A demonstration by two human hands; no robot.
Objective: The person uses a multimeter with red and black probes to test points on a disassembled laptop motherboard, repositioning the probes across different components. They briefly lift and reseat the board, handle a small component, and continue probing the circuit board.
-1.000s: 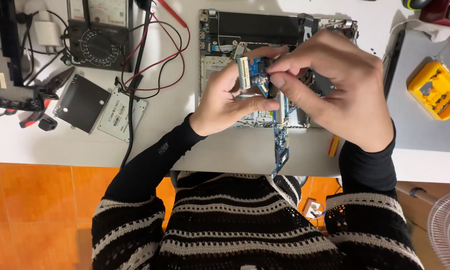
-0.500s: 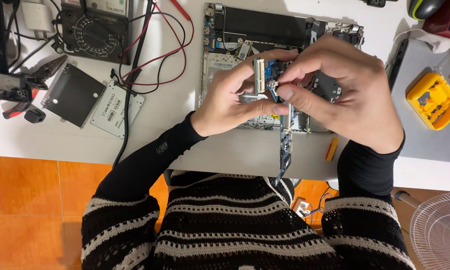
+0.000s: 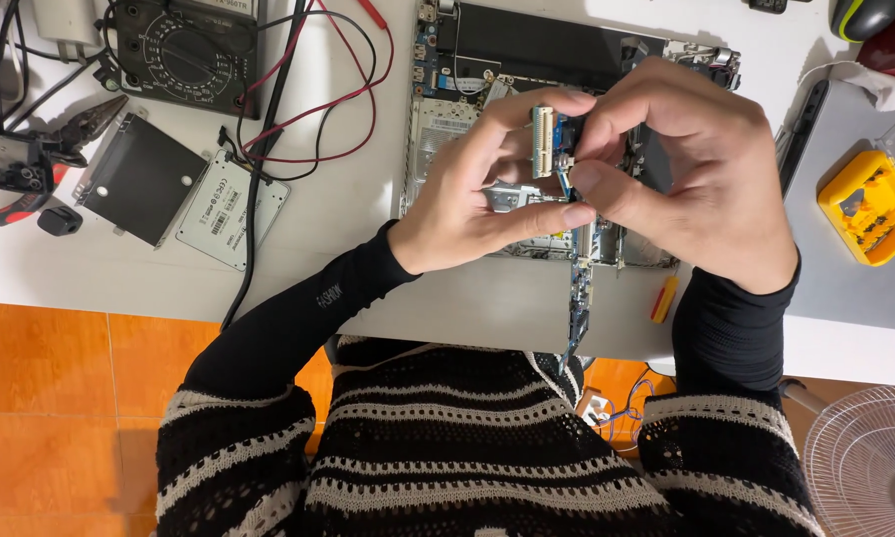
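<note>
Both my hands hold up a blue circuit board (image 3: pixel 575 298) edge-on above an opened laptop chassis (image 3: pixel 527 60) on the white table. My left hand (image 3: pixel 477 194) pinches the board's upper part by a white slot connector (image 3: pixel 542 141). My right hand (image 3: pixel 686 174) grips the same board from the right, thumb pressed against its edge. The board's lower end hangs down toward my striped sweater. My hands hide much of the laptop's inside.
A multimeter (image 3: pixel 184 45) with red and black leads lies at the back left, next to pliers (image 3: pixel 55 149), a black drive bracket (image 3: pixel 139 179) and a silver drive (image 3: pixel 231 209). A yellow bit case (image 3: pixel 870 209) sits at right. A white fan (image 3: pixel 865 467) stands on the orange floor.
My hands have kept the board between them with little change in grip. The view has shifted slightly, so the table items sit a bit further left and up.
</note>
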